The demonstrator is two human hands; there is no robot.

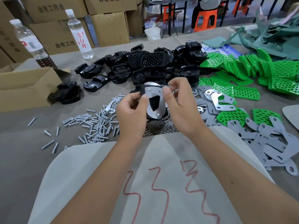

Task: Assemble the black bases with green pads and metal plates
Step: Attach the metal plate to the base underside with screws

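- Pinching the black base point(153, 103) at frame centre, your left hand point(131, 110) and right hand point(179, 104) clamp its edges.
- Its metal plate point(154, 101) looks stiff, thin, slippery; hold the rims.
- Spare green pads point(242, 91) lie right on the table point(24, 126).

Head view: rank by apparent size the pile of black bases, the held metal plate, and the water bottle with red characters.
1. Pile of black bases, by far the largest.
2. Water bottle.
3. Metal plate, held by the left hand and right hand. It sits nearer the camera, so 2 versus 3 is unsure.
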